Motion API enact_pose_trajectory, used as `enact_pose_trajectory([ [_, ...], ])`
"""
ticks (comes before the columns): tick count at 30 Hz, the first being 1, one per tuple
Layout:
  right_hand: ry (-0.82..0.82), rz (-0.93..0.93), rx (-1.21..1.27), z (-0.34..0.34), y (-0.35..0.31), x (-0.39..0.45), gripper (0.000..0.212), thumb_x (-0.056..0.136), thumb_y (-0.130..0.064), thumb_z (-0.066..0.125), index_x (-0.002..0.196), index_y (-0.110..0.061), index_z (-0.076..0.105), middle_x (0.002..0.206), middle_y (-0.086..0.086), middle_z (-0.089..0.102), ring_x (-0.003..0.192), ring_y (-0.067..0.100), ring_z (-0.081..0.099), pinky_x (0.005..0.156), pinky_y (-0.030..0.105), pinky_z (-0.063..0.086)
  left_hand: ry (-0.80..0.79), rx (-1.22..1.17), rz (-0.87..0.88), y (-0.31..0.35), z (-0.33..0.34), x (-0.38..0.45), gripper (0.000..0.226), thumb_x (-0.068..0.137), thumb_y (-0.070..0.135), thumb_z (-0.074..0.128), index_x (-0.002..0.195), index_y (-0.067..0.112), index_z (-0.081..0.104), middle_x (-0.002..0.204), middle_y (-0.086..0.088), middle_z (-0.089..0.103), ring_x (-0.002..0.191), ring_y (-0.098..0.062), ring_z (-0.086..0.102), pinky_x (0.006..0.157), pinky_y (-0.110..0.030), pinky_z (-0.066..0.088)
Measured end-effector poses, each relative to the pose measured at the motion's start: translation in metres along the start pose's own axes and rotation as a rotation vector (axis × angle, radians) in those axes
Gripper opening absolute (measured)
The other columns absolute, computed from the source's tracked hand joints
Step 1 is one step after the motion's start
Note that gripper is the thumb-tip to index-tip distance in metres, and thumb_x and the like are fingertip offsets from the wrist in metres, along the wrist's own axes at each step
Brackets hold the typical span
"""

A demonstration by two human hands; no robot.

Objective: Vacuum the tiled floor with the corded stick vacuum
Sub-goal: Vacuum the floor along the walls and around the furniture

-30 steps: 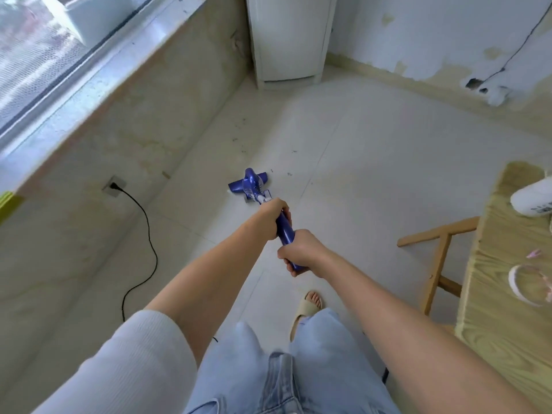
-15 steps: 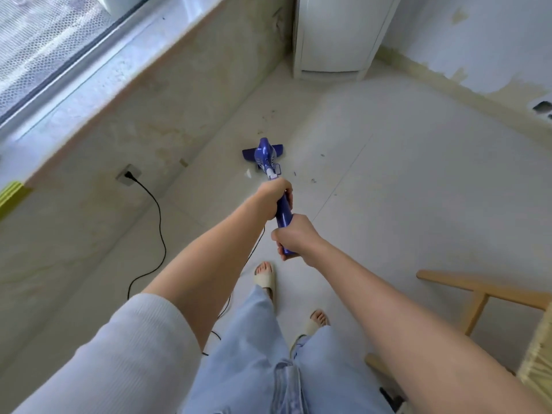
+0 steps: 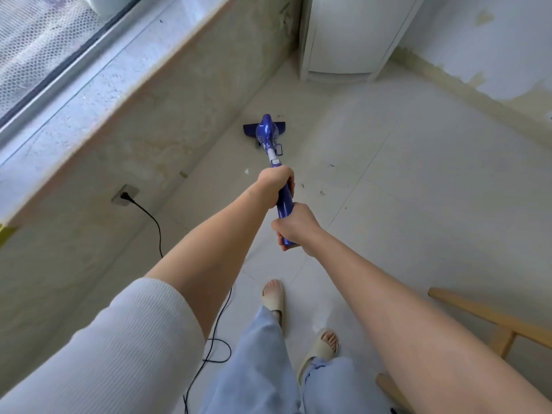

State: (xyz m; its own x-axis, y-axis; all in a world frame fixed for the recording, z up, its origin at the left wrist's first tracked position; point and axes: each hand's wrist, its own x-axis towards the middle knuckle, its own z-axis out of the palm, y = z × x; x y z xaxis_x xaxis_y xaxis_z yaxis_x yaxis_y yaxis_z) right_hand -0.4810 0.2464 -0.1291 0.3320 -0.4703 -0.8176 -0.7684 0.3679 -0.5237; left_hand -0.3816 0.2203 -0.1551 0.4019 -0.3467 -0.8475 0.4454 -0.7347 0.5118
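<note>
Blue plastic makes up the stick vacuum (image 3: 270, 135), which stands on the tiled floor (image 3: 403, 189) ahead of the person, its wide floor head flat on the tiles near the foot of the low wall under the window and not far from a white cabinet (image 3: 343, 34) in the corner. Its handle slopes back toward the camera, and both hands hold it one above the other. The left hand (image 3: 276, 182) is the farther one, its fingers curled tightly round the upper part of the blue grip just below a white section of the shaft. The right hand (image 3: 294, 227) grips the near end of the handle, fingers wrapped under it and thumb closed over, so both hands are clenched on the vacuum and almost touching each other. Small dark specks and a pale scrap lie scattered on the tiles to the right of and behind the floor head. A black cord (image 3: 152, 222) runs from a plug in the wall socket (image 3: 125, 195) on the low wall, drops to the floor, passes behind the left forearm and loops on the tiles beside the person's legs. The left arm wears a white ribbed sleeve (image 3: 119, 348) pushed up above the elbow; the right arm is bare. Below are light blue jeans (image 3: 257, 375) and two feet in beige slides (image 3: 273, 300). A stone window sill (image 3: 89, 91) runs along the left, and a wooden frame (image 3: 484, 318) of some furniture shows at the lower right.
</note>
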Motion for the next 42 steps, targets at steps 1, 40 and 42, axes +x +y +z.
enact_pose_trajectory([
  [1, 0.003, -0.001, 0.0, 0.001, -0.003, 0.001, 0.035, 0.082, 0.001, 0.052, 0.117, -0.003, 0.05, 0.087, 0.013, 0.059, 0.051, 0.013, 0.055, 0.038, 0.017, 0.044, 0.006, -0.003, 0.004, 0.002, -0.001, 0.002, 0.013, 0.075, 0.003, 0.048, 0.062, 0.004, 0.046, 0.056, -0.011, 0.051, 0.051, -0.025, 0.047, 0.069, -0.032, 0.045],
  [40, -0.021, 0.017, 0.022, -0.018, 0.084, -0.079, 0.033, 0.085, -0.003, 0.053, 0.118, -0.005, 0.05, 0.081, 0.008, 0.055, 0.052, 0.012, 0.052, 0.038, 0.019, 0.044, -0.068, -0.015, -0.044, -0.071, 0.038, -0.081, 0.01, 0.081, 0.001, 0.045, 0.072, 0.006, 0.044, 0.061, -0.007, 0.047, 0.052, -0.018, 0.045, 0.062, -0.027, 0.043],
  [42, -0.031, -0.006, 0.02, -0.022, 0.102, -0.104, 0.032, 0.085, -0.002, 0.053, 0.117, -0.005, 0.05, 0.078, 0.007, 0.055, 0.052, 0.012, 0.052, 0.039, 0.019, 0.045, -0.072, -0.011, -0.04, -0.09, 0.046, -0.103, 0.01, 0.077, 0.002, 0.044, 0.068, 0.006, 0.045, 0.058, -0.006, 0.048, 0.052, -0.019, 0.045, 0.067, -0.027, 0.042],
])
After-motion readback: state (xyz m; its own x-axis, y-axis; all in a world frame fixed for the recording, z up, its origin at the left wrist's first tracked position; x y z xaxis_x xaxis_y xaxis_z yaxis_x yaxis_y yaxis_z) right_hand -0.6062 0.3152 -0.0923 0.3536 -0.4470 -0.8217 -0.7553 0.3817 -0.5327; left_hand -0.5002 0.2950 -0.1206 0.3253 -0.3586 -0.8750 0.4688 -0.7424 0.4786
